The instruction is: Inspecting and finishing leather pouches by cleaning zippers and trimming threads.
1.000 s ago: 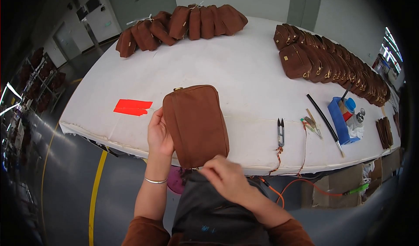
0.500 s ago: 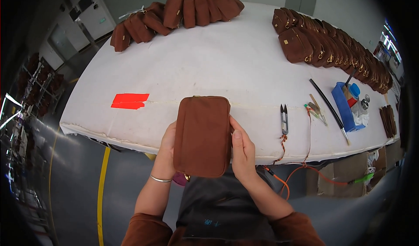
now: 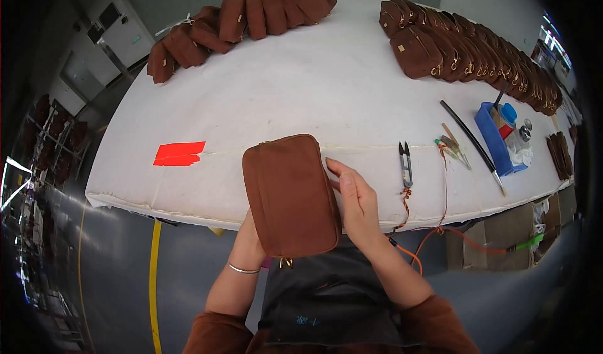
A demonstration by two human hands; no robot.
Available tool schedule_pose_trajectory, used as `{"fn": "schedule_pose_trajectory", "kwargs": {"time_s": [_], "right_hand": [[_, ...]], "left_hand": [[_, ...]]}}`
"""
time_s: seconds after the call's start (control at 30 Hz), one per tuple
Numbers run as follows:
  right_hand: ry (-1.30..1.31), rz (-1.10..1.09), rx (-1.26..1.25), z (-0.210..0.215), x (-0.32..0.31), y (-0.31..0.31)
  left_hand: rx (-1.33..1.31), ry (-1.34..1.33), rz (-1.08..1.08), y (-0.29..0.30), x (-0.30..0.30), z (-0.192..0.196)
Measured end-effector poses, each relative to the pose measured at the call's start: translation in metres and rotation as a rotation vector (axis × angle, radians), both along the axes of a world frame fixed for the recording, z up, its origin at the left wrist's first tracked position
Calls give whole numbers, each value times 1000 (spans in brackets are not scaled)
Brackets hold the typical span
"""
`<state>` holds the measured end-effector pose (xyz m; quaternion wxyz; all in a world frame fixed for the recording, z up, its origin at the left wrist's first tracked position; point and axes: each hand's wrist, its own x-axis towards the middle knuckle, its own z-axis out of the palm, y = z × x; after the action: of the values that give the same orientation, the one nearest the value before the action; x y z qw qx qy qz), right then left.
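The brown suede pouch [image 3: 291,195] hangs over the table's [image 3: 301,96] near edge. The left hand [image 3: 247,241] grips it from beneath; the right hand [image 3: 353,202] rests open-fingered against its right side. Loosening could drop it, probably.

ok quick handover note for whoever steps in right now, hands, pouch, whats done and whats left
Left hand: under the brown suede zip pouch, mostly hidden, holding it up from below.
Right hand: open, flat against the pouch's right edge.
Pouch: upright over the near edge of the white padded table, metal zip pull hanging at its lower end.
Nearby: small thread snips right of the hand, red tape patch to the left.
Done: two rows of matching brown pouches lie along the far side.
Left: this pouch is not yet set with them.
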<state>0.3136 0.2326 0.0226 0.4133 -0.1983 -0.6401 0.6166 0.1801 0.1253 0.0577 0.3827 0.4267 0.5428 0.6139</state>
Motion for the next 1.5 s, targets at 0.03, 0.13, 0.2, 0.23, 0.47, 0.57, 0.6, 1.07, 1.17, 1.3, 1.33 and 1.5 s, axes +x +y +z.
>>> {"fn": "schedule_pose_trajectory", "kwargs": {"time_s": [0.03,0.13,0.2,0.23,0.47,0.57,0.6,1.07,1.17,1.3,1.33,1.5], "right_hand": [[-55,-86,95,2,5,7],[-94,-222,230,6,11,16],[-258,-92,304,11,17,17],[-262,-100,300,12,18,18],[-329,-91,714,20,9,20],[-391,-110,874,27,5,20],[-446,-129,964,29,3,20],[-283,-111,367,21,35,32],[-204,28,233,10,37,21],[-143,30,177,2,38,10],[-131,26,167,3,37,5],[-248,-11,298,15,40,0]], "left_hand": [[15,57,-11,0,0,-1],[-33,-103,5,0,-4,-14],[-45,-91,14,0,-12,-28],[-52,-79,14,2,-13,-33],[-35,-573,-29,3,-11,-27],[-32,-741,-7,2,-11,-27],[-32,-729,-4,1,-12,-32],[-31,-556,-8,4,-16,-41],[-9,-500,-56,2,-20,-49],[-31,-480,-43,0,-17,-46],[-37,-504,-39,0,-17,-45],[-17,-548,-96,-3,-21,-51]]}}
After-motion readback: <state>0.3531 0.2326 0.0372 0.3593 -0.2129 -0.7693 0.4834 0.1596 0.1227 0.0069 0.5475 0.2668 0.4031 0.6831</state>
